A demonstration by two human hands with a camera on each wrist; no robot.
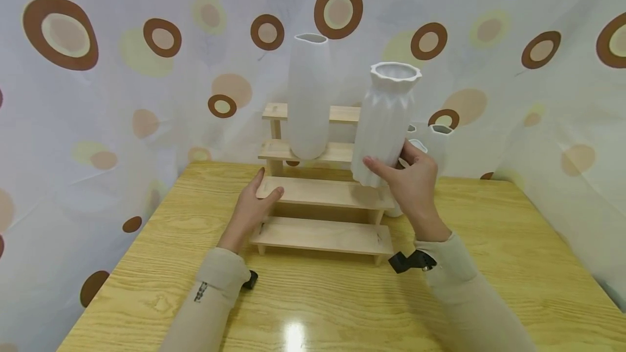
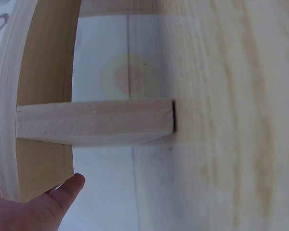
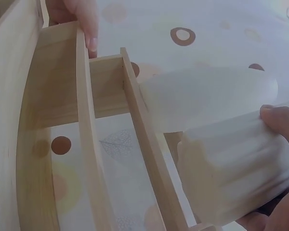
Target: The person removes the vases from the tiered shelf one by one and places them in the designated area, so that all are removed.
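Observation:
A white ribbed vase with a scalloped rim (image 1: 383,124) is in my right hand (image 1: 415,186), thumb on its near face and fingers around its right side. Its base overlaps the stand's upper steps in the head view. My left hand (image 1: 251,205) grips the left end of a stepped wooden stand (image 1: 323,192), thumb over the board; the same grip shows at the board's end (image 2: 48,166) in the left wrist view. A tall smooth white vase (image 1: 309,96) stands upright on an upper step. In the right wrist view, the ribbed vase (image 3: 236,163) is tilted close beside the smooth one (image 3: 207,98).
More white vases (image 1: 438,148) stand behind my right hand, partly hidden by it and the stand. The stand's lowest step (image 1: 323,235) is bare. All this is on a wood-grain table (image 1: 313,297) before a circle-patterned cloth (image 1: 195,69).

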